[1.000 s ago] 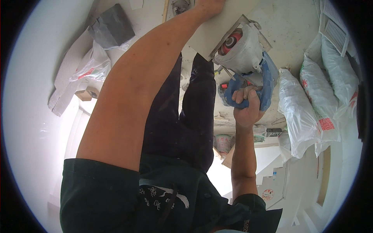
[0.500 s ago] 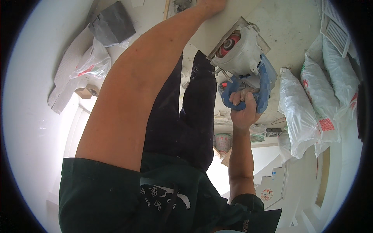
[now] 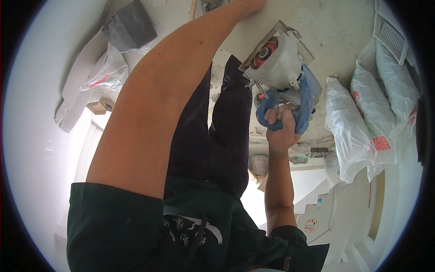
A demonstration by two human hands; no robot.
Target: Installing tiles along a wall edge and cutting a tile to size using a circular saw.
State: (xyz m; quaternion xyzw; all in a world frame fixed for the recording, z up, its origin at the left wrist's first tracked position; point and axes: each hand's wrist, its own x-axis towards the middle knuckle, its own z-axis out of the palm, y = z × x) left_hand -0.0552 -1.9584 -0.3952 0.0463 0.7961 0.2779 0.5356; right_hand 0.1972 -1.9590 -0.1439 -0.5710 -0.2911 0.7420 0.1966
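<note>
My right hand [image 3: 283, 124] is wrapped round the blue rear handle of a circular saw [image 3: 283, 61]. The saw has a dusty grey metal housing, a flat base plate and a red round part at its hub. It is tilted over a pale, dust-specked surface [image 3: 328, 52]. At the top edge, my left hand [image 3: 250, 5] reaches out onto this surface, to the left of the saw. Its fingers are cut off by the picture's edge, so their shape is hidden.
Several stuffed white sacks [image 3: 346, 129] line the right side, below a white louvred panel [image 3: 390, 36]. On the left are a dark grey package [image 3: 130, 26], a plastic bag [image 3: 106, 75] and a small cardboard box [image 3: 100, 106]. A bucket [image 3: 259, 164] stands beyond my legs.
The saw and my right hand have shifted very slightly left and toward me. My left arm has hardly moved.
</note>
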